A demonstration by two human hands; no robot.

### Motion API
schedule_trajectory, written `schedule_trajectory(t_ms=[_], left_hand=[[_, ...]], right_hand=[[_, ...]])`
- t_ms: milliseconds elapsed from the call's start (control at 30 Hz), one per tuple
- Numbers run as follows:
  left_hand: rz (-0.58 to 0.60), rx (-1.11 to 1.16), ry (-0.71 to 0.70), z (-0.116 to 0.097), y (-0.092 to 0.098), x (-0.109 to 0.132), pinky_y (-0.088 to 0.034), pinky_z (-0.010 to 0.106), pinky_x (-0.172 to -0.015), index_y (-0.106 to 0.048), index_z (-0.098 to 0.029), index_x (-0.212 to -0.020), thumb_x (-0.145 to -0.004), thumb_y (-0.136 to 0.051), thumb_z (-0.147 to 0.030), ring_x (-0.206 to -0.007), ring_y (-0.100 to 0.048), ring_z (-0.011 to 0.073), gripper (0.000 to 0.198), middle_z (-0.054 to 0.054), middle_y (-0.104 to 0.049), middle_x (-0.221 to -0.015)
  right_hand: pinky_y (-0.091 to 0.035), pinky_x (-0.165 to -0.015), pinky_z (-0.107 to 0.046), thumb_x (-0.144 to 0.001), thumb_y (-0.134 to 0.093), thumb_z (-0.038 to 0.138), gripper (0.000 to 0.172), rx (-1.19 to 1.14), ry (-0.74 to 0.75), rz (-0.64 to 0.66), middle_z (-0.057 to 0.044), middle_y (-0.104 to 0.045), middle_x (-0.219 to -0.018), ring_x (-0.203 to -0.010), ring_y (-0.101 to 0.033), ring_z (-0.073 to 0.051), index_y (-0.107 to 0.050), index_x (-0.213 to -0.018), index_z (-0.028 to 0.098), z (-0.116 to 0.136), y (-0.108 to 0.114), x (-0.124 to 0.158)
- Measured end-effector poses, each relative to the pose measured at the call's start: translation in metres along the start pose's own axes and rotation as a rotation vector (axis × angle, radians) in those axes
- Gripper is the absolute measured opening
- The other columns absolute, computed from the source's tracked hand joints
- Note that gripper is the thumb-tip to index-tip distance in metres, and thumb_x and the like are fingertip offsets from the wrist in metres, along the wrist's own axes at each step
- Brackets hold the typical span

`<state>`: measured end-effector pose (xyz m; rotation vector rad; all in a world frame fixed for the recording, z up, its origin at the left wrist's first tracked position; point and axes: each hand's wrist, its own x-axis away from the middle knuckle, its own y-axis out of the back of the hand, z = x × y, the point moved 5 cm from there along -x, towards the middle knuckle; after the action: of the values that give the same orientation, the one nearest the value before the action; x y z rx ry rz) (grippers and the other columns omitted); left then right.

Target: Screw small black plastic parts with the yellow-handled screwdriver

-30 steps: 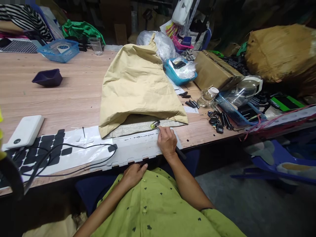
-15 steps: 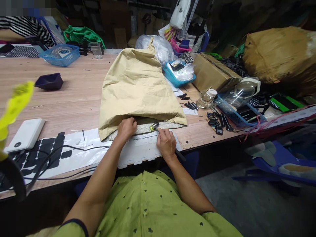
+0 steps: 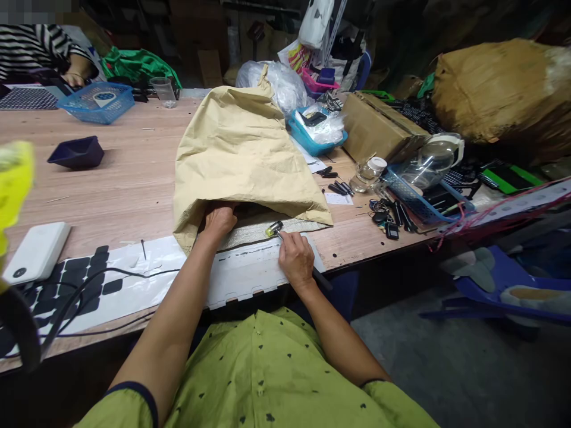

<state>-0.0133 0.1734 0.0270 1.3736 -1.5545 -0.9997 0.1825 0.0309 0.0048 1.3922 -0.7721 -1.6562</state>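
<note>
A large tan paper bag or sheet lies on the table with its near edge raised. My left hand reaches under that edge, and its fingers are mostly hidden in the opening. Under the edge shows a grey-silver strip, resting on a white sheet. In my right hand is a small hammer. Its head, metal with a yellowish face, is over the silver strip. The dark handle sticks out behind my wrist.
On the left are a white power bank, black cables and a dark purple tray. To the right lie keys, a blue basket and a cardboard box. A person in striped sleeves sits far left.
My left hand has gone deeper under the tan edge, lifting it a little there. My right hand still grips the hammer in much the same spot. The view has shifted slightly.
</note>
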Motion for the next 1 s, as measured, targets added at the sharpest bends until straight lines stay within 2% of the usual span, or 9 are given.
schedule_trajectory(t_ms=[133,300,400,533,667,833,1000], left_hand=[[0.036,-0.023,-0.003,-0.003,0.002,0.015,-0.053,0.041,-0.088,-0.075,-0.023,-0.115,-0.087,-0.064,-0.030,-0.110,-0.066,0.0363,0.031,0.014,-0.074,-0.107],[0.034,0.059,-0.200,-0.021,-0.008,0.057,-0.049,0.041,-0.091,-0.075,-0.024,-0.105,-0.089,-0.065,-0.034,-0.105,-0.062,0.0316,0.021,0.010,-0.068,-0.102],[0.038,0.153,-0.250,-0.020,-0.018,0.074,-0.049,0.039,-0.089,-0.074,-0.023,-0.104,-0.087,-0.066,-0.031,-0.101,-0.060,0.0284,0.020,0.008,-0.065,-0.101],[0.041,0.335,-0.262,-0.008,-0.020,0.078,-0.051,0.035,-0.083,-0.074,-0.022,-0.111,-0.080,-0.071,-0.028,-0.088,-0.059,0.0221,0.031,0.005,-0.062,-0.098],[0.037,0.445,-0.230,0.002,-0.019,0.077,-0.051,0.033,-0.077,-0.076,-0.020,-0.105,-0.079,-0.070,-0.028,-0.078,-0.057,0.0185,0.028,0.003,-0.062,-0.091],[-0.011,0.519,-0.199,0.002,-0.024,0.076,-0.050,0.033,-0.076,-0.077,-0.021,-0.095,-0.076,-0.069,-0.025,-0.079,-0.058,0.0183,0.021,0.002,-0.065,-0.090],[-0.013,0.504,-0.205,-0.002,-0.028,0.075,-0.050,0.034,-0.078,-0.077,-0.022,-0.092,-0.074,-0.069,-0.022,-0.083,-0.060,0.0203,0.019,0.001,-0.065,-0.088]], right_hand=[[-0.038,-0.074,-0.032,-0.095,-0.049,0.011,0.033,0.005,-0.002,-0.008,-0.009,-0.065,-0.097,-0.087,-0.052,-0.022,-0.071,-0.117,0.022,0.000,0.001,0.000],[-0.038,-0.075,-0.032,-0.096,-0.051,0.011,0.032,-0.007,-0.006,0.003,-0.009,-0.066,-0.099,-0.087,-0.052,-0.022,-0.072,-0.117,0.022,0.001,0.002,-0.001],[-0.038,-0.075,-0.033,-0.095,-0.050,0.011,0.032,-0.016,-0.013,0.001,-0.009,-0.066,-0.098,-0.087,-0.052,-0.022,-0.071,-0.117,0.022,0.000,0.003,-0.001],[-0.037,-0.075,-0.033,-0.095,-0.051,0.010,0.032,-0.014,-0.009,-0.007,-0.008,-0.066,-0.096,-0.086,-0.052,-0.022,-0.072,-0.116,0.022,0.000,0.004,-0.001],[-0.038,-0.074,-0.033,-0.095,-0.051,0.010,0.031,0.000,-0.005,-0.031,-0.008,-0.067,-0.095,-0.085,-0.052,-0.023,-0.073,-0.113,0.021,0.001,0.007,-0.001],[-0.041,-0.075,-0.033,-0.093,-0.051,0.009,0.034,-0.020,-0.005,-0.035,-0.009,-0.069,-0.094,-0.083,-0.053,-0.023,-0.075,-0.113,0.021,-0.001,0.008,-0.002],[-0.048,-0.079,-0.034,-0.090,-0.051,0.010,0.035,-0.169,-0.074,-0.007,-0.009,-0.071,-0.095,-0.085,-0.059,-0.023,-0.076,-0.113,0.020,-0.016,0.007,-0.007]])
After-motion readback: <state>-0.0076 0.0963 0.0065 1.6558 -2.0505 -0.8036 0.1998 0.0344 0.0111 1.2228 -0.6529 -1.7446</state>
